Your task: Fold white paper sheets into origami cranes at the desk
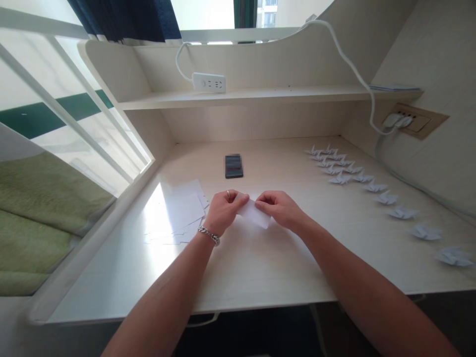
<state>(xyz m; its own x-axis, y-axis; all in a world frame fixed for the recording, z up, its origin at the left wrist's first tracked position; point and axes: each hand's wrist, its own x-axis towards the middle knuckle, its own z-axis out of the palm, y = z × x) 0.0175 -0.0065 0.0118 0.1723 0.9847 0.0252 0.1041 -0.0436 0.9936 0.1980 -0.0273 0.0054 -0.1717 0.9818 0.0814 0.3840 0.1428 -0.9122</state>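
A small piece of white paper point(255, 215) is held between my two hands, just above the middle of the desk. My left hand point(225, 208) pinches its upper left edge with thumb and fingers; a ring and a chain bracelet show on this hand and wrist. On the other side, my right hand point(279, 207) grips the upper right edge, thumb and forefinger closed. The paper's lower corner points towards me. Left of my left hand lies a loose pile of white paper sheets point(182, 208). Whether the held paper has creases is too faint to tell.
Folded white paper cranes point(386, 198) stand in rows along the desk's right side. A dark phone point(234, 166) lies beyond my hands. A power strip point(208, 83) sits on the shelf point(260, 97) at the back. A white cable point(349, 62) runs to the wall socket point(420, 121).
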